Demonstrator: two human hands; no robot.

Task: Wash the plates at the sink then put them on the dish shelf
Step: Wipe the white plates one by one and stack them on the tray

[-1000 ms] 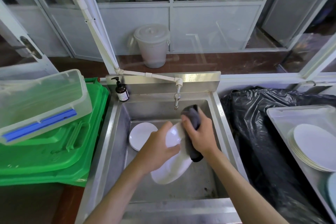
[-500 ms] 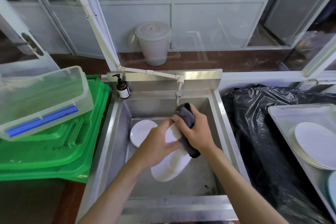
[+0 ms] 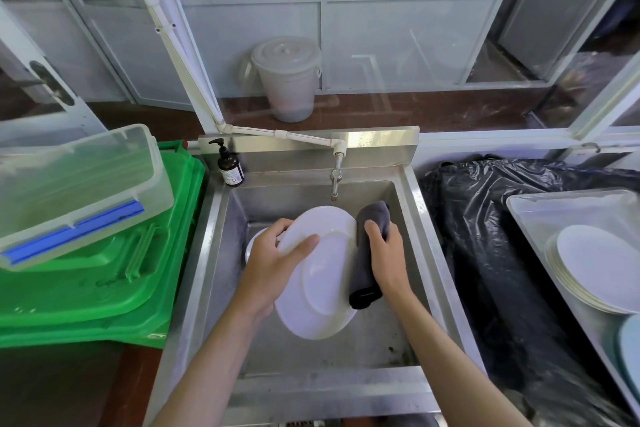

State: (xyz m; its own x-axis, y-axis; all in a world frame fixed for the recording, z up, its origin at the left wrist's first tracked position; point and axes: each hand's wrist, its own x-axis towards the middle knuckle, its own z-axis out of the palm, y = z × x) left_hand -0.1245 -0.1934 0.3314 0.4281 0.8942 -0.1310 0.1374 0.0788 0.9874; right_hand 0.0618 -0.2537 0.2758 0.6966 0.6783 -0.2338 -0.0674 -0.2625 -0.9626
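Observation:
Over the steel sink (image 3: 408,204) my left hand (image 3: 273,263) grips the left rim of a white plate (image 3: 322,281), thumb across its underside, the plate tilted toward me. My right hand (image 3: 388,258) grips a dark grey cloth (image 3: 367,253) and holds it against the plate's right edge. Mostly hidden behind my left hand, another white plate (image 3: 251,246) lies in the basin. A stack of white plates (image 3: 595,267) rests in a white tray (image 3: 533,215) at the right.
The tap (image 3: 335,180) hangs above the basin's back, a dark soap bottle (image 3: 230,166) at its back left corner. Green lids (image 3: 97,274) with a clear plastic box (image 3: 76,191) on top lie left. A black bag (image 3: 485,239) sits between sink and tray.
The plate has been turned so its underside faces me and raised toward the tap. My right hand with the cloth slid from the plate's face to its right edge.

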